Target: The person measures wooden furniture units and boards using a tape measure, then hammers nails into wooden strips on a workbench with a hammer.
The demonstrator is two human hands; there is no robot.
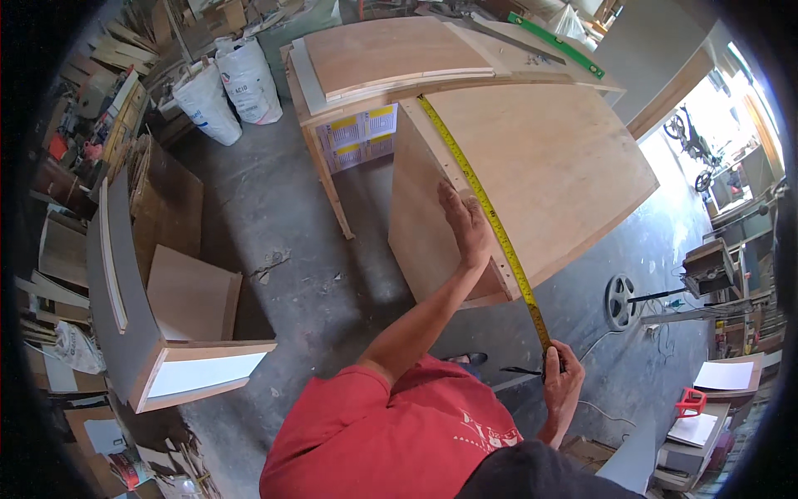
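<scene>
A yellow tape measure (475,185) is pulled out along the left edge of a box-shaped plywood cabinet (549,158). Its blade runs over the pale top from the far corner and past the near corner, bending down toward me. My right hand (564,378) is closed around the dark tape case, which the fingers mostly cover; a dark strap sticks out beside it. Against the cabinet's left edge, next to the blade, my left hand (465,224) rests with its fingers stretched out, holding nothing. Small holes dot that edge strip.
Behind the cabinet stands a wooden workbench (353,98) bearing plywood panels (391,54) and a green spirit level (557,46). Another cabinet part (195,366) sits on the floor at left, with white sacks (249,83) farther back. A grey wheel-shaped base (622,303) and cables lie at right.
</scene>
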